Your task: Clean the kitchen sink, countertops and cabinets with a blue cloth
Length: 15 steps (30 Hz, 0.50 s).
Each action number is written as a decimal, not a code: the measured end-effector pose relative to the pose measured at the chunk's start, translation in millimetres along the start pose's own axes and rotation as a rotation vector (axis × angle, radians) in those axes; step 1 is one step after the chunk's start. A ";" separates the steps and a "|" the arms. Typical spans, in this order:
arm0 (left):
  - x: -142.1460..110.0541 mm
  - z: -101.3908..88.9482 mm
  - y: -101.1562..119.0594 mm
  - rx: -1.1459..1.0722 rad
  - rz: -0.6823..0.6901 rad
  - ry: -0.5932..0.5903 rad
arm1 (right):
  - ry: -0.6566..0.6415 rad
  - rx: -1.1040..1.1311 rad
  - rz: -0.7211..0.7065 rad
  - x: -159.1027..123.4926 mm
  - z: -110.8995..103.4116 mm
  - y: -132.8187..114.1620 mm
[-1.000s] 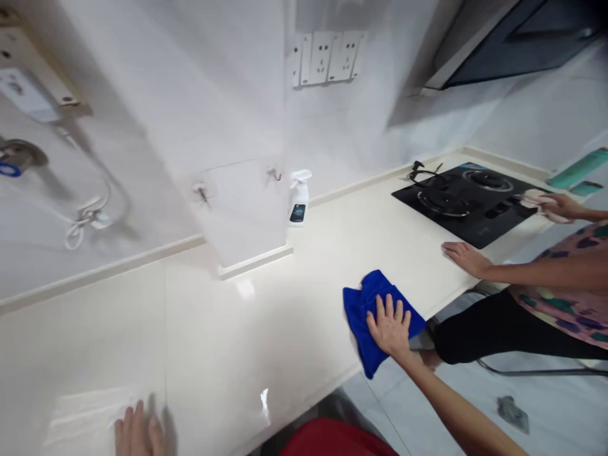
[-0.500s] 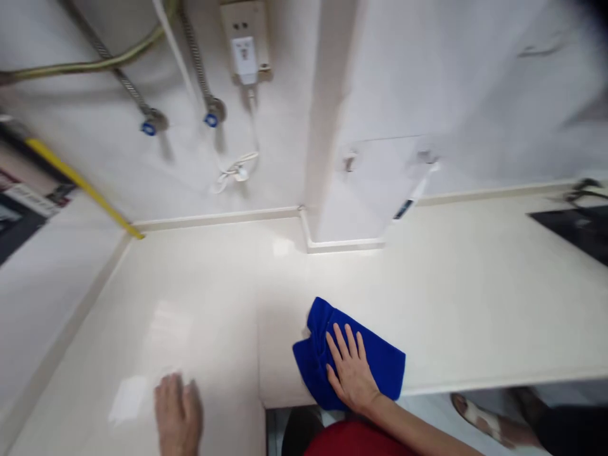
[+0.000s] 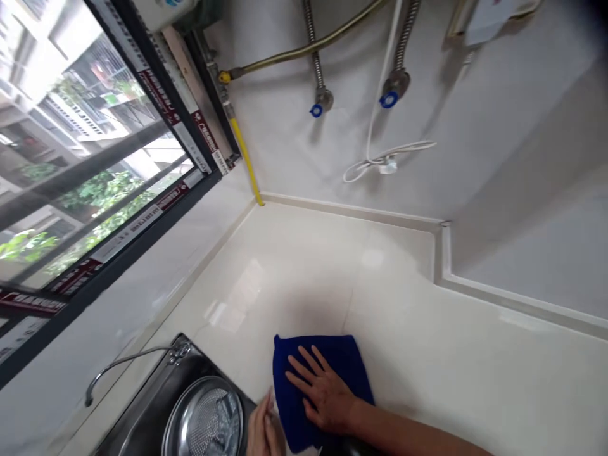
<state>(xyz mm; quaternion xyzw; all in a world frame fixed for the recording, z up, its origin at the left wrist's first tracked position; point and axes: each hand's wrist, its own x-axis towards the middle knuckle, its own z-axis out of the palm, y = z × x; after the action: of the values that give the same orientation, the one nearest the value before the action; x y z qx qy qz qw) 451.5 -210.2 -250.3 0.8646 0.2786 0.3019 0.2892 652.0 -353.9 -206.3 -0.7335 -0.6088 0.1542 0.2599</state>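
Beneath the splayed right hand (image 3: pixel 327 396) lies a matte, squarish blue cloth (image 3: pixel 349 367).

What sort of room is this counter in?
Most likely a kitchen: a metal sink with a curved faucet is set into the pale counter, and a perforated metal bowl sits in it.

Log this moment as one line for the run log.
right hand: spread flat on blue cloth | cloth: on countertop | left hand: between cloth and sink, grip unclear | colander: at sink
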 end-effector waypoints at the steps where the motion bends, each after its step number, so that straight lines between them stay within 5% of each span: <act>1: -2.3 4.6 6.3 -0.017 -0.037 0.001 | -0.009 0.017 -0.048 11.2 2.9 0.2; 8: 26.2 66.5 51.0 0.072 -0.098 -0.127 | 0.098 -0.147 -0.285 97.1 45.5 28.9; 11: 57.3 77.9 40.1 0.186 -0.140 -0.081 | 0.157 -0.194 -0.327 139.7 58.7 40.5; 15: 87.3 66.3 13.5 0.278 -0.225 -0.053 | 0.122 -0.178 -0.351 187.2 69.9 34.8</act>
<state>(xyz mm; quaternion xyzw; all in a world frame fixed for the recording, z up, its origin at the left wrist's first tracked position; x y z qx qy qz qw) 558.8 -184.1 -252.9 0.8672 0.4050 0.2033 0.2063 681.8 -162.5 -266.4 -0.6444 -0.7214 0.0074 0.2536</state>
